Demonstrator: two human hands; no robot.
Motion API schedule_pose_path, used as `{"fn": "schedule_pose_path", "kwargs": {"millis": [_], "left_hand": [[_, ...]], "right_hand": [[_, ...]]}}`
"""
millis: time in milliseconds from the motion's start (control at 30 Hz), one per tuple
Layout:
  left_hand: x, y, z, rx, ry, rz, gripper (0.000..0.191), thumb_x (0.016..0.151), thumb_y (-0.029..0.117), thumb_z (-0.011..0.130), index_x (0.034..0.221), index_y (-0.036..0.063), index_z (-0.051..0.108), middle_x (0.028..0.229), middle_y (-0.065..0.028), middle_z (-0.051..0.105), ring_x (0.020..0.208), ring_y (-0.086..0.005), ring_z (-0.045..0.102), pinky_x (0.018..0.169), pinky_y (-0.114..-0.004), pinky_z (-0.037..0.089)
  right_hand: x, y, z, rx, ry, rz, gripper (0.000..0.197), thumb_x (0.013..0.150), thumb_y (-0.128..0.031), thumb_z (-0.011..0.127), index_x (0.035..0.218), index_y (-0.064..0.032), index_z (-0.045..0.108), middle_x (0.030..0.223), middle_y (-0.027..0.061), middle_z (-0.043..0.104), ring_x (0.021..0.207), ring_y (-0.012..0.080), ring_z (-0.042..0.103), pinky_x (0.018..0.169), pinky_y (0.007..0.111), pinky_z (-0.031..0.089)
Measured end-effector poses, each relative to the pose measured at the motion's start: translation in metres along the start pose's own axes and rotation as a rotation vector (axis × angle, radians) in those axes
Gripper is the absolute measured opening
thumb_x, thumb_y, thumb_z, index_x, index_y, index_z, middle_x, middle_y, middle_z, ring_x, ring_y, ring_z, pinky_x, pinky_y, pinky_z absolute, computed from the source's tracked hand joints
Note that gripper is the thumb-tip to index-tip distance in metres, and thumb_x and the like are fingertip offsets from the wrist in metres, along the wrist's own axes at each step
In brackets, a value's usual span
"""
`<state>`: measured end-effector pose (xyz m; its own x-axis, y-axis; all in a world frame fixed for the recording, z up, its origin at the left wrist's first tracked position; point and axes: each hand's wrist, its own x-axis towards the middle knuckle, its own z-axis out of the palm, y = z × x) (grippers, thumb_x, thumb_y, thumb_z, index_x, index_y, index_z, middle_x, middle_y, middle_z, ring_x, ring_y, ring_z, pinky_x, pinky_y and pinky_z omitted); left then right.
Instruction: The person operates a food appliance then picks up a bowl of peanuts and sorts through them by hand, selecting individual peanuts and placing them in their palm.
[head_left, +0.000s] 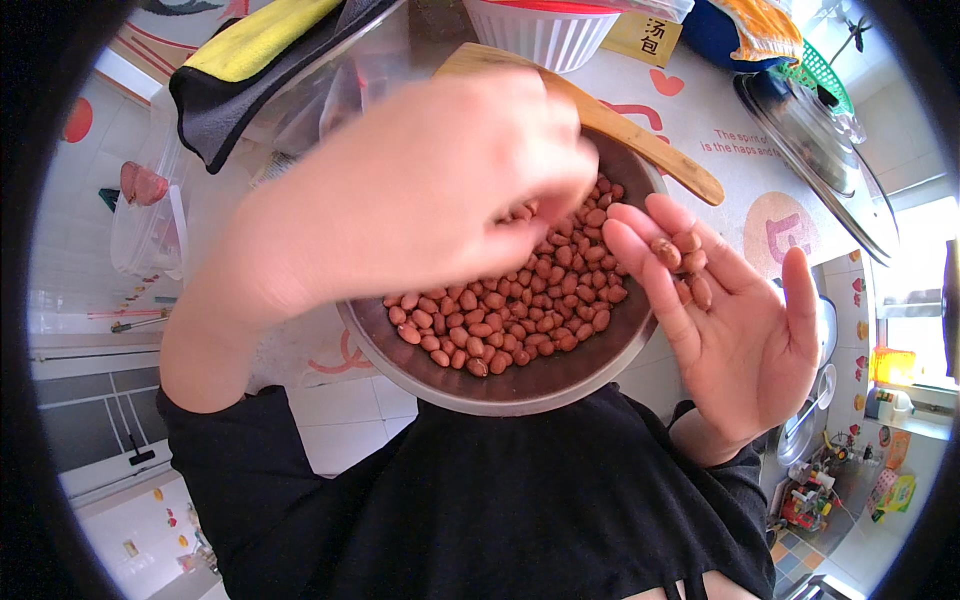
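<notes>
Red-skinned peanuts (517, 322) spread across the bottom of a round metal bowl (480, 401). My left hand (457, 180) reaches over the bowl, its fingers curled down toward the nuts. Motion blurs it, and whether anything is pinched between thumb and fingers is hidden. To the right, my right hand (720, 330) is turned palm up, with its fingertips at the bowl's rim. Several peanuts (686, 259) rest on its fingers. A wooden spatula (637, 142) lies across the far rim, partly behind my left hand.
Behind the bowl stands a white ribbed container (544, 37) beside a yellow packet (643, 37) bearing writing. A glass pot lid (817, 150) leans at the right, near a green basket (825, 75). A yellow and grey cloth (247, 67) hangs at the upper left.
</notes>
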<state>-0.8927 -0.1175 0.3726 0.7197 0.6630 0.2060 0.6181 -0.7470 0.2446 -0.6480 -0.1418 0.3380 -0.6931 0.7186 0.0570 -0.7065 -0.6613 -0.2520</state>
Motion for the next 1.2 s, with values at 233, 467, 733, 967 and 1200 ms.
{"fn": "schedule_pose_path", "kwargs": {"millis": [233, 467, 733, 967, 1200], "left_hand": [[0.0, 0.008, 0.026, -0.119, -0.268, 0.207, 0.012, 0.07, 0.018, 0.069, 0.079, 0.0104, 0.066, 0.101, -0.004, 0.057, 0.104, -0.0227, 0.052, 0.088, -0.038, 0.042], [-0.008, -0.011, 0.005, -0.019, -0.21, 0.094, 0.012, 0.066, 0.013, 0.071, 0.075, 0.0098, 0.063, 0.087, -0.0024, 0.055, 0.096, -0.0226, 0.054, 0.089, -0.038, 0.041], [-0.012, -0.019, -0.001, -0.015, -0.21, 0.021, 0.011, 0.068, 0.01, 0.069, 0.074, 0.0075, 0.06, 0.087, -0.004, 0.055, 0.095, -0.0244, 0.054, 0.089, -0.039, 0.042], [-0.016, -0.021, -0.011, 0.047, -0.199, -0.053, 0.012, 0.068, 0.008, 0.069, 0.075, 0.0075, 0.059, 0.088, -0.004, 0.053, 0.094, -0.0248, 0.053, 0.089, -0.039, 0.042], [-0.003, -0.012, 0.01, -0.016, -0.107, 0.108, 0.018, 0.067, 0.009, 0.07, 0.083, 0.0081, 0.062, 0.091, -0.0052, 0.051, 0.096, -0.0253, 0.051, 0.089, -0.04, 0.041]], "right_hand": [[0.0, -0.002, 0.0, -0.009, 0.01, -0.029, 0.077, 0.101, -0.04, 0.026, 0.142, 0.0167, -0.006, 0.15, 0.0353, -0.012, 0.144, 0.0382, -0.012, 0.12, 0.04, 0.004], [-0.001, -0.003, -0.003, -0.046, -0.021, -0.038, 0.076, 0.102, -0.04, 0.025, 0.142, 0.0157, -0.007, 0.15, 0.0353, -0.013, 0.144, 0.0382, -0.012, 0.12, 0.04, 0.004], [-0.001, -0.003, -0.002, -0.032, -0.018, -0.037, 0.077, 0.101, -0.041, 0.025, 0.142, 0.0157, -0.009, 0.149, 0.0362, -0.015, 0.143, 0.0378, -0.014, 0.119, 0.04, 0.005], [-0.002, -0.004, -0.004, -0.028, -0.025, -0.038, 0.076, 0.102, -0.039, 0.026, 0.142, 0.0161, -0.008, 0.149, 0.0365, -0.014, 0.143, 0.0377, -0.015, 0.119, 0.04, 0.005], [-0.002, -0.005, -0.004, -0.055, -0.032, -0.038, 0.077, 0.102, -0.039, 0.026, 0.142, 0.0164, -0.008, 0.149, 0.0365, -0.014, 0.143, 0.0376, -0.015, 0.12, 0.04, 0.005]]}}
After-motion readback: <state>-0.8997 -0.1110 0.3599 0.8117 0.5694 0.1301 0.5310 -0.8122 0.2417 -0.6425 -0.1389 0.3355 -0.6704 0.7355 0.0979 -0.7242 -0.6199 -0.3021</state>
